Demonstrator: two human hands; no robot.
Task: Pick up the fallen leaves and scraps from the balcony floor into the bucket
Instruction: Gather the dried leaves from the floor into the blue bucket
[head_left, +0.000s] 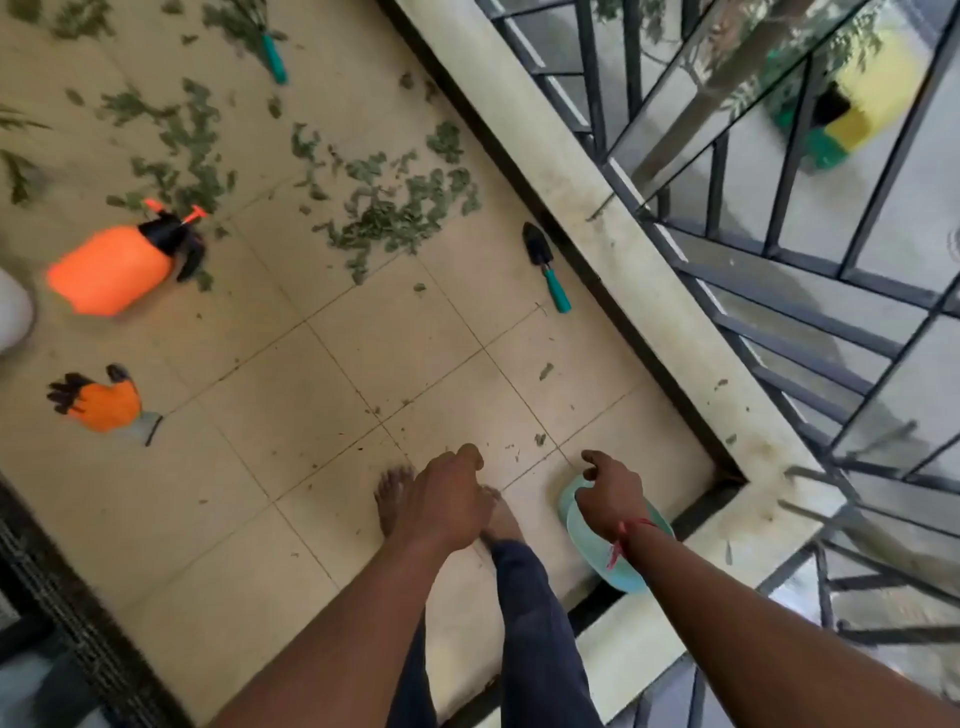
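Green leaves and scraps (395, 208) lie scattered over the far half of the tiled balcony floor, with a few small bits (540, 439) near my feet. A pale teal bucket (587, 540) sits low at the right beside the parapet. My right hand (610, 496) is over it with fingers curled round its rim. My left hand (447, 501) hangs to the left of the bucket, above my bare foot. Its fingers are curled and nothing shows in them; the palm side is hidden.
An orange spray bottle (109, 270) lies on its side at the left, and an orange-and-black glove (104, 402) lies nearer. A small black trowel with a teal handle (545, 267) rests by the parapet (623, 249). Another teal-handled tool (274, 57) lies at the top. A metal railing (779, 291) runs along the right.
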